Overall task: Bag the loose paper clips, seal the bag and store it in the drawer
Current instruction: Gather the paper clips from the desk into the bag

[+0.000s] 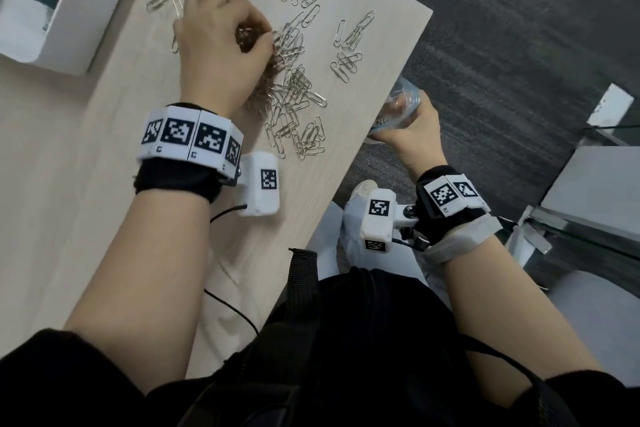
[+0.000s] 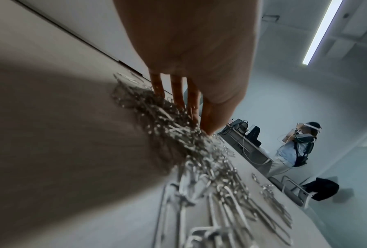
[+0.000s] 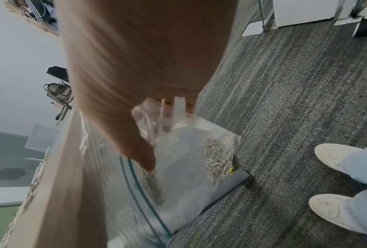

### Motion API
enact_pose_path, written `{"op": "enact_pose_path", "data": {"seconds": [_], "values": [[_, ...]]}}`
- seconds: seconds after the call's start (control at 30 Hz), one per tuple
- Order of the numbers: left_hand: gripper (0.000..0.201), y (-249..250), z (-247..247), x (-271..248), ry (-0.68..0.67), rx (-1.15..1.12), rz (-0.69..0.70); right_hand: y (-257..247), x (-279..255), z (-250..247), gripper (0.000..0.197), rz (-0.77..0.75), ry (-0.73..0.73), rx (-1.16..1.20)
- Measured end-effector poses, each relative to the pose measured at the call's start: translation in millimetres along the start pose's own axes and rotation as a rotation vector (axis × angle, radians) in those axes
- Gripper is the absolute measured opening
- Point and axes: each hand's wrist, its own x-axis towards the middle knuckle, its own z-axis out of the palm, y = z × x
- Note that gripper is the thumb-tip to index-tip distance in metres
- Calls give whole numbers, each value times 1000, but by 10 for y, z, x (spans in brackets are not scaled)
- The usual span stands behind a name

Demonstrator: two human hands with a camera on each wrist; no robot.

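Both hands are busy: the left hand [image 1: 221, 45] gathers clips on the table [image 1: 104, 156] while the right hand [image 1: 412, 125] holds the bag [image 3: 189, 151] off the table's edge.

Left fingers [image 2: 179, 94] are curled down into the heap of paper clips [image 1: 294, 87], bunching a clump without having lifted it clear; many more lie scattered toward the far corner. The right hand pinches the clear zip bag near its mouth, thumb against the film, with some clips already piled in its lower corner, hanging over the carpet [image 1: 519, 45]. The likely trouble is the gap between heap and bag: a tangled handful may shed clips onto the carpet in transit, and the one-handed pinch may let the mouth sag closed, so clips would glance off the rim. The white drawer unit [image 1: 52, 10] sits at the table's far left, well apart from the bag.
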Motion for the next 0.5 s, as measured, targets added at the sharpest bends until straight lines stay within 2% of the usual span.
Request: {"op": "enact_pose_path", "data": {"seconds": [0.13,0.2,0.33,0.5], "values": [[28,-80,-76,-80,32,-115,18,43,-23,5,61,-13,-14,-4],[39,-160,-116,-35,45,-72,-19,64,-37,1,62,-17,-16,-5],[57,-268,-99,37,-117,53,-138,80,-84,12,60,-34,-25,-9],[56,-240,7,-89,-148,30,-49,115,-155,29,59,-43,-21,-13]]}}
